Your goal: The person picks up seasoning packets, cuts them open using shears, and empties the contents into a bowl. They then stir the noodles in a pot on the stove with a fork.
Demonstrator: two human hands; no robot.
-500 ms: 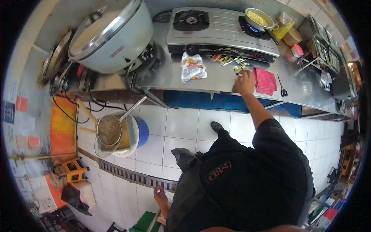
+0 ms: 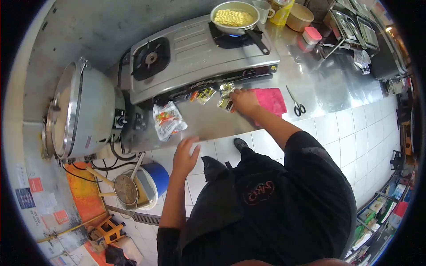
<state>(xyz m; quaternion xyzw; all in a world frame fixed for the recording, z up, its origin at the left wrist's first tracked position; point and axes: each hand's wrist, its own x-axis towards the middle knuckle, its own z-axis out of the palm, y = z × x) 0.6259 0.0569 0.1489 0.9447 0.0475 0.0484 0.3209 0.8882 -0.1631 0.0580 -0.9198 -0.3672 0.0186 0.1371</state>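
My right hand (image 2: 245, 103) is on the steel counter, its fingertips at some small foil sachets (image 2: 225, 103) beside a folded pink cloth (image 2: 270, 101). My left hand (image 2: 186, 155) is raised at the counter's front edge, empty, with thumb and fingers apart. Near it lies an opened-looking silver and red packet (image 2: 169, 122). More small sachets (image 2: 204, 95) rest against the stove front. Black-handled scissors (image 2: 296, 103) lie to the right of the cloth. On the stove's lit right burner stands a pan (image 2: 235, 17) holding a yellow noodle block.
A two-burner stove (image 2: 191, 48) fills the counter's back. A large rice cooker (image 2: 88, 111) stands left. Below it are a strainer (image 2: 125, 189) and a blue bucket (image 2: 156, 177). A pink-lidded container (image 2: 312, 35), tan bowl (image 2: 299, 17) and metal rack (image 2: 348, 29) are at the right.
My left hand has risen from low beside my body to the counter edge. My right hand stays at the sachets, its fingers now over them. The view has shifted closer to the stove.
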